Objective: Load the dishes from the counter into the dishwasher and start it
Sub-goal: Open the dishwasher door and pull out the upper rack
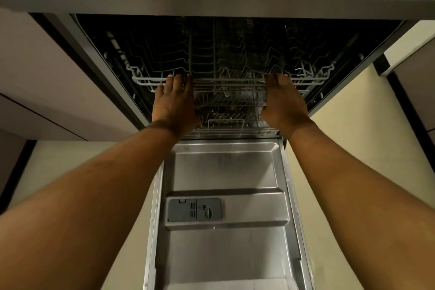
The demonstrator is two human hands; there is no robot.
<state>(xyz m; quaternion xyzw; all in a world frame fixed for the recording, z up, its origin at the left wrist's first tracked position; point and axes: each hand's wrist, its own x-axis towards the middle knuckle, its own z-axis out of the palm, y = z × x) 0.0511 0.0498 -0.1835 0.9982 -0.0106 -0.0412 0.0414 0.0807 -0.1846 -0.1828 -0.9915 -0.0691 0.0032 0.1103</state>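
Observation:
The dishwasher stands open under the counter, its steel door folded down toward me. The grey wire upper rack sits just inside the opening and I see no dishes in it. My left hand lies against the rack's front rim left of centre, fingers fairly straight with the tips at the top wire. My right hand is at the rim right of centre, fingers bent over the top wire and thumb underneath. The lower rack shows dimly beneath, deep in the dark tub.
The counter edge overhangs the dishwasher. Cabinet fronts flank the opening on both sides. A grey detergent dispenser is set into the inside of the door. Pale floor shows on either side of the door.

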